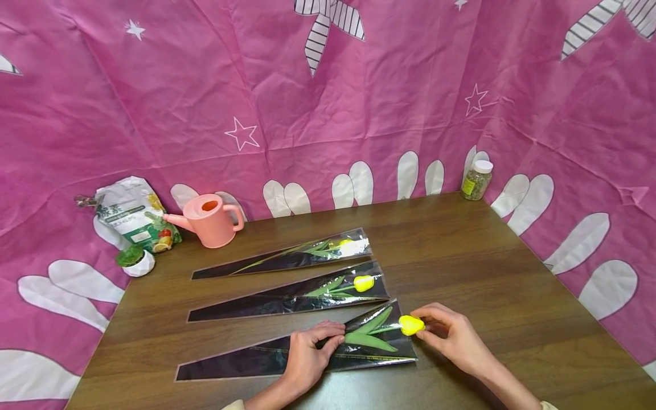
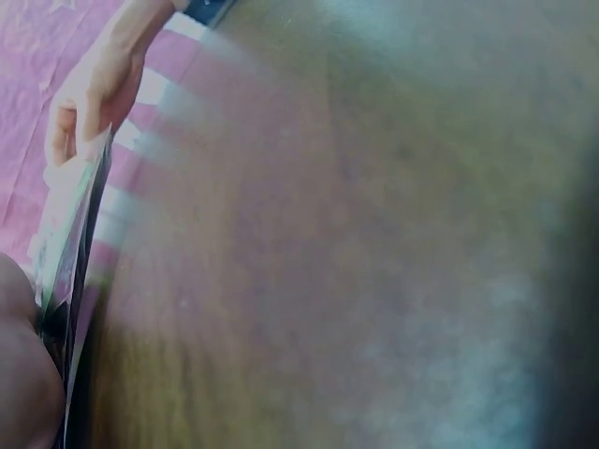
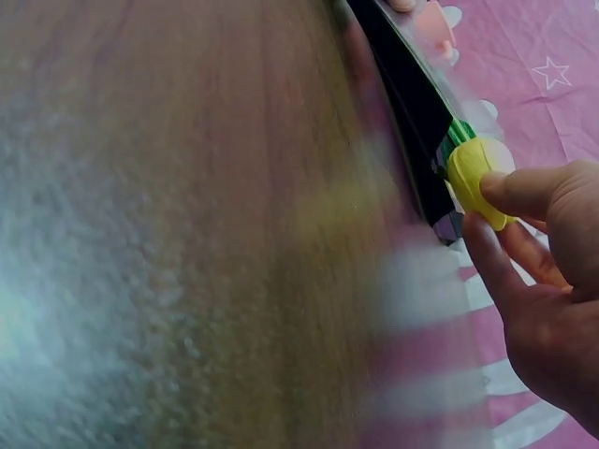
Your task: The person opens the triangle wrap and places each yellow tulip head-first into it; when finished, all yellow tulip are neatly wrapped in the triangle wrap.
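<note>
A yellow artificial tulip point(image 1: 411, 325) with green leaves lies in the nearest black, clear-fronted flower sleeve point(image 1: 230, 359), its bloom at the sleeve's wide right end. My right hand point(image 1: 453, 339) pinches the bloom between thumb and fingers; the right wrist view shows the thumb on the yellow bloom point(image 3: 477, 168). Over the middle of the same sleeve, my left hand point(image 1: 312, 353) grips the sleeve near the base of the leaves, thumb and fingers drawn together. Its fingers hide the lower stem. Behind lie two more sleeves, each holding a yellow tulip point(image 1: 364, 283).
A pink watering can point(image 1: 212, 225), a small potted plant point(image 1: 135, 262) and a white-and-green bag point(image 1: 135, 213) stand at the back left of the wooden table point(image 1: 461, 245). At the far right corner is a white-lidded jar point(image 1: 476, 181). Pink cloth hangs behind.
</note>
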`<state>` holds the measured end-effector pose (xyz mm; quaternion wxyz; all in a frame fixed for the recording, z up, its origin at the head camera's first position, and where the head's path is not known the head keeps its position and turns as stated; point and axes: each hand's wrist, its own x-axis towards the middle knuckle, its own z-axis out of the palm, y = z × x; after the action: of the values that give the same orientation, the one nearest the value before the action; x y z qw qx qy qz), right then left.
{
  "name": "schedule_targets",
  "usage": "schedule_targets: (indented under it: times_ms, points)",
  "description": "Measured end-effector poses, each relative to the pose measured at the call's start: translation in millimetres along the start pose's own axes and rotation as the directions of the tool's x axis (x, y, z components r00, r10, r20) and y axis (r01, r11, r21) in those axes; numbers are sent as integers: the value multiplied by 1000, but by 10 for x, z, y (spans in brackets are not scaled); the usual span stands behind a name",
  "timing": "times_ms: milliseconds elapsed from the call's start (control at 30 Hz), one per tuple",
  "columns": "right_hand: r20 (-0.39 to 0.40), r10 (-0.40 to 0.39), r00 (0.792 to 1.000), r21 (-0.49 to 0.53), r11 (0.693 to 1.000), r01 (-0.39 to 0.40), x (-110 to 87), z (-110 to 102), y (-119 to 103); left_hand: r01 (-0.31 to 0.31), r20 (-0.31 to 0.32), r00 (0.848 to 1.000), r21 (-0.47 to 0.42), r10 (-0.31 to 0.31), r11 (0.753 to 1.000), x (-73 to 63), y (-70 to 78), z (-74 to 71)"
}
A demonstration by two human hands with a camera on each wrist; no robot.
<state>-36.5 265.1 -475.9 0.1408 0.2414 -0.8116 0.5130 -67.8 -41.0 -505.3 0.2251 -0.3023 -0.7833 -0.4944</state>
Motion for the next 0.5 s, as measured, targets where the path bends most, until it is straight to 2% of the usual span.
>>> schedule_targets:
  times_ms: [333,500]
  points:
    - [43,-11,999,130,991,5,26,50,20,16,3,1000,-14,-16,1000,13,7,0]
    - [49,19,999,171,985,-27,42,90,26,10,0,1000,-13,-10,1000,19,13,-2]
